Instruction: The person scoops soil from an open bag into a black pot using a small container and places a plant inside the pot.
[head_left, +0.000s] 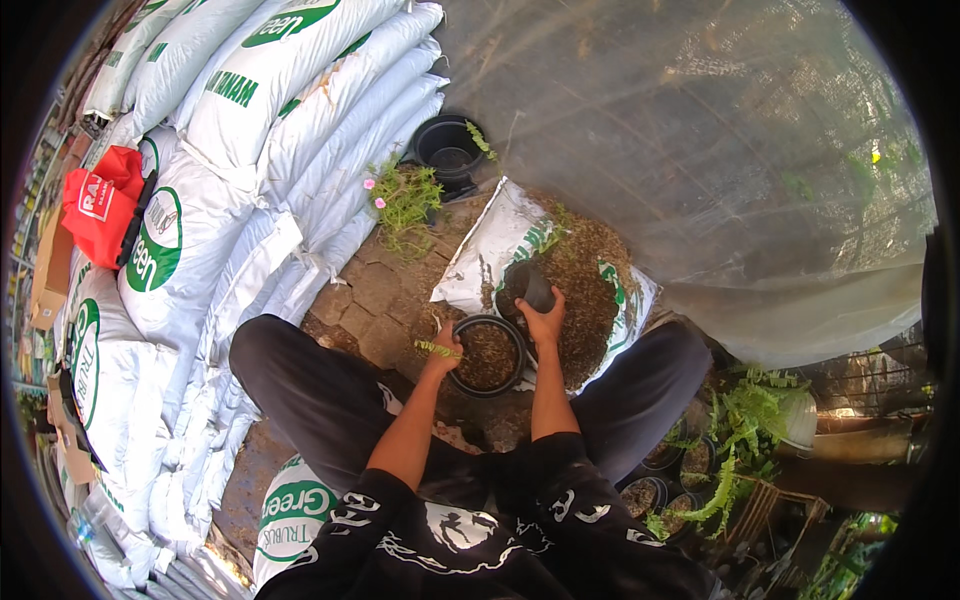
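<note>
A round black plastic pot (487, 358) filled with brown potting mix stands between my knees. My left hand (445, 349) is closed on the left part of its rim, and a small fern frond (438, 349) lies across these fingers. With my right hand (543, 313) I grip a dark, cup-like scoop (538, 291), just up and right of the pot. Under and behind it a slit white sack (480, 255) lies on the ground, with a heap of loose potting mix (586, 279) on it. The scoop's contents cannot be made out.
Stacked white sacks (315, 120) rise on the left, with a red bag (105, 202) on them. A flowering plant (405, 196) and an empty black pot (448, 146) stand ahead. Clear plastic sheeting (720, 172) hangs at the right, above potted ferns (739, 442).
</note>
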